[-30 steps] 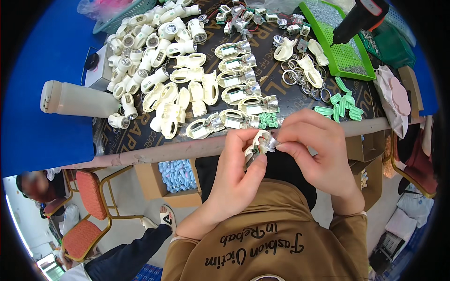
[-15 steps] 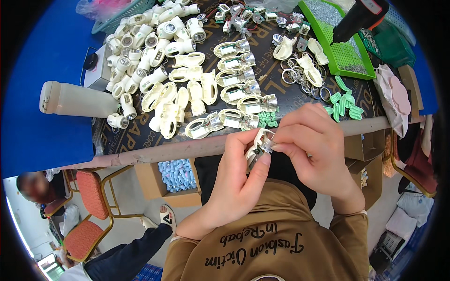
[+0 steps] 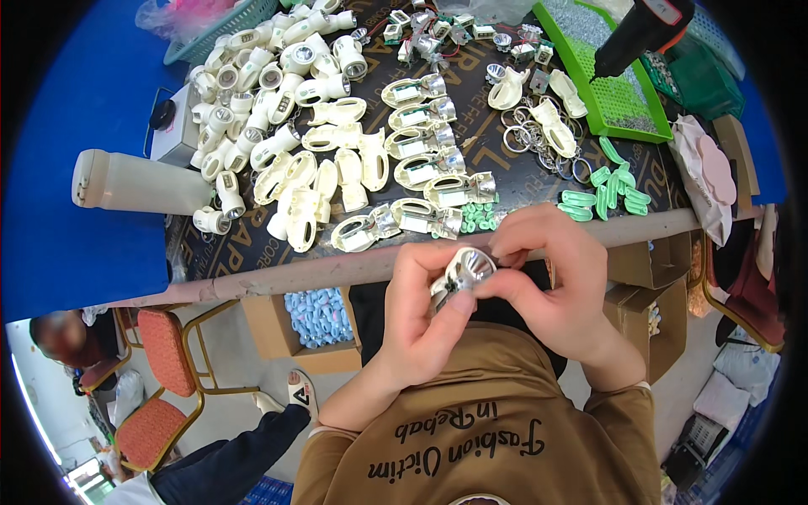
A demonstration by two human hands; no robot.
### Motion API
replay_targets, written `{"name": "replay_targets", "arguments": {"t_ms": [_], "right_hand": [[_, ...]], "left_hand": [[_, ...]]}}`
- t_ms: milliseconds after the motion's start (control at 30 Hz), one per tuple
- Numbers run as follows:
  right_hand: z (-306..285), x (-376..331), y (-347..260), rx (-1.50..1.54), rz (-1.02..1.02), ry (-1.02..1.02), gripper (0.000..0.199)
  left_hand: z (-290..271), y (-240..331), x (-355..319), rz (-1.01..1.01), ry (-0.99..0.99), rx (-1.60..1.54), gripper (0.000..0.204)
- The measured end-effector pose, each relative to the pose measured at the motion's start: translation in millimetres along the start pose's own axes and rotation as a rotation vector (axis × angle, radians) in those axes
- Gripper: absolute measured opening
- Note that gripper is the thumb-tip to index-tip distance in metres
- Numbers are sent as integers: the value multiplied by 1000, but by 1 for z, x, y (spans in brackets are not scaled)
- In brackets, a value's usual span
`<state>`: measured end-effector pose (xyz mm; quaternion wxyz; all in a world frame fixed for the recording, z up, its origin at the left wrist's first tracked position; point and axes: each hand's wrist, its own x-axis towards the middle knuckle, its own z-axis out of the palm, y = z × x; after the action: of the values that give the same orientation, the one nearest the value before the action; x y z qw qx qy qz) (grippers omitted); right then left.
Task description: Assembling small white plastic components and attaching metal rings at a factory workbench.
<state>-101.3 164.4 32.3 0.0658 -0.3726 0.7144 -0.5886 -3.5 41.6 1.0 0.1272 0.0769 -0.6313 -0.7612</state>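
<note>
Just below the middle of the frame, both my hands meet over my lap, closed around one small flashlight part [image 3: 461, 273] with a shiny silver reflector cup facing up. My left hand [image 3: 421, 311] curls under it, fingers wrapped at the back and the thumb pressed up against its lower edge. My right hand [image 3: 560, 282] is folded over from the right side, fingertips pinching the top rim of the reflector. Neither hand is open; both grip the same piece, which sits just clear of the near edge of the surface [image 3: 278, 273].

Just beyond my hands, at the edge, lie a few small green buttons [image 3: 478, 216] beside half-built flashlight shells [image 3: 421, 168] laid in rows. Further left is a heap of cream-white flashlight bodies [image 3: 261, 126], and a pale bottle [image 3: 139, 181] lies on its side. Toward the upper right are green clips [image 3: 606, 189], metal key rings [image 3: 530, 139], a green tray [image 3: 619, 93] and a dark power screwdriver [image 3: 644, 29] above it.
</note>
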Motion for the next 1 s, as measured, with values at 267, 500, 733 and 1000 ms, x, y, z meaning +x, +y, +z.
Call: {"name": "replay_targets", "arguments": {"t_ms": [267,500,733,1000], "right_hand": [[3,-8,-1,227,106,-25,21],[-7,-10,-3,198,190,-169,32],[-31,26,17,-31,-51,-258,17],[-8,165,78,-165,-209,13,13]], "left_hand": [[-5,-15,1,199,-82,7,29],[-8,-12,-8,177,-92,400,31],[-1,-4,0,101,30,-23,54],[-6,-14,10,73,-140,299,10]]}}
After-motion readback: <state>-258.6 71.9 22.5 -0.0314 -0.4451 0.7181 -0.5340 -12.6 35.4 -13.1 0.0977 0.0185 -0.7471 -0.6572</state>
